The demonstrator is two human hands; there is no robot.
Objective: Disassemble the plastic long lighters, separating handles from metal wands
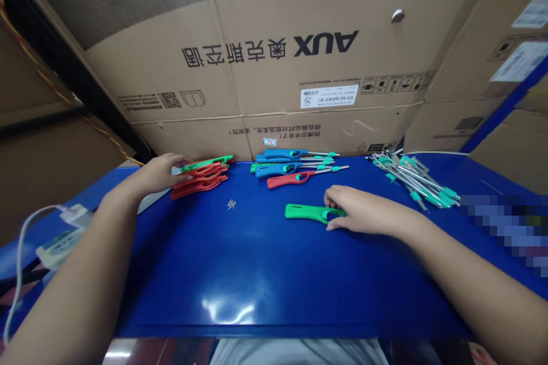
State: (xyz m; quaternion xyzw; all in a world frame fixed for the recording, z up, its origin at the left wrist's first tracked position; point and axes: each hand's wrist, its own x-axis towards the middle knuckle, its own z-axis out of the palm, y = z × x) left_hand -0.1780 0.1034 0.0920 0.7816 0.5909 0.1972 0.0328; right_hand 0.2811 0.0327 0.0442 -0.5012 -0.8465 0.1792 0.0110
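My right hand [355, 208] is closed around the front of a green gas lighter [303, 213] lying on the blue table. Its nose is hidden behind my fingers. At the left, my left hand [160, 173] bends over a pile of lighter handle shells, fingers closed at the end of a green handle shell [209, 163]; the fingertips are partly hidden. Several red handle shells [201, 182] lie stacked under it. Between my hands, farther back, blue lighters [278, 169] with metal tubes lie in a row, a red lighter [289, 180] in front.
Metal lighter tubes with teal parts [423, 179] form a heap at the back right. Tiny metal pins [231, 204] lie near the shells. A cardboard wall [257, 91] stands behind the table [257, 274]. A power strip [60, 246] with a white cable is at the left edge.
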